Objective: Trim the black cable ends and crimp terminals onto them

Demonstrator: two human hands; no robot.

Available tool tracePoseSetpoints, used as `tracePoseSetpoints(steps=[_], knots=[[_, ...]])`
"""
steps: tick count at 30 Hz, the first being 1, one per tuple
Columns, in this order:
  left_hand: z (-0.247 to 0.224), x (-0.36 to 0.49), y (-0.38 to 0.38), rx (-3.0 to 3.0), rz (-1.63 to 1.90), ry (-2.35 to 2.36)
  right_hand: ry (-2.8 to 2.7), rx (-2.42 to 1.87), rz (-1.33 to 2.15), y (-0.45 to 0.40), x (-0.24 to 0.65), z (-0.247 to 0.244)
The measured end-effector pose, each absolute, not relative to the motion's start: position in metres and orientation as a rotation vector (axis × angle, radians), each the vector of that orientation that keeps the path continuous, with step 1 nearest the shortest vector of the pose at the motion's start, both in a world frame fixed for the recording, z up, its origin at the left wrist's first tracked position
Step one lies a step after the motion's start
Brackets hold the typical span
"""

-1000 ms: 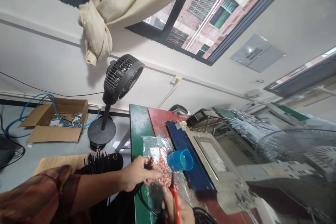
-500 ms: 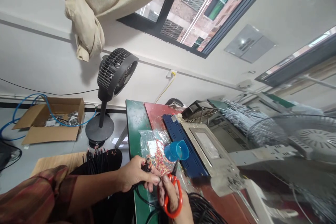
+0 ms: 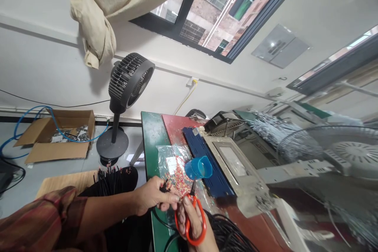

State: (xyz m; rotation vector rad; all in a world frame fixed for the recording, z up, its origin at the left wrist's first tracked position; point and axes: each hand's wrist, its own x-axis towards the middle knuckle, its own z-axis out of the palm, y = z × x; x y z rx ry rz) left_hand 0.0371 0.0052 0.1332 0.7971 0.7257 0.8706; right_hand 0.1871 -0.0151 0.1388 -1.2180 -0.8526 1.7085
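Note:
My left hand [image 3: 156,196] is closed on black cables [image 3: 164,187] whose stripped ends show small coloured wires. My right hand [image 3: 195,220] has its fingers through the loops of orange-handled scissors [image 3: 202,224], with the dark blades pointing up and away. Thumbs and fingertips of both hands meet at a cable end; that spot is too small to make out. Just beyond them, a plastic bag [image 3: 163,156] lies under many tiny red and yellow bits [image 3: 180,177]. A blue plastic cup [image 3: 195,168] lies tilted beside the bits, its mouth toward the right.
Coiled black cable [image 3: 227,236] lies right of my right hand. A blue metal panel [image 3: 206,165] and a beige machine [image 3: 236,165] stand beyond the cup. More black cables [image 3: 108,179] rest by my lap. A black fan [image 3: 130,82] and cardboard box [image 3: 59,151] stand on the floor.
The scissors have turned slightly, their tip moving a little left and their handles opening wider to view. Both hands stay close together at the cable end.

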Motion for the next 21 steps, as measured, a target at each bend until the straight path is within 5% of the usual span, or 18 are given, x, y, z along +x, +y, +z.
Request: tracePoseSetpoints(steps=[21], knots=[[0.132, 0.032, 0.011, 0.786, 0.728, 0.503, -0.771, -1.11, 1.866, -0.022, 0.187, 0.138]])
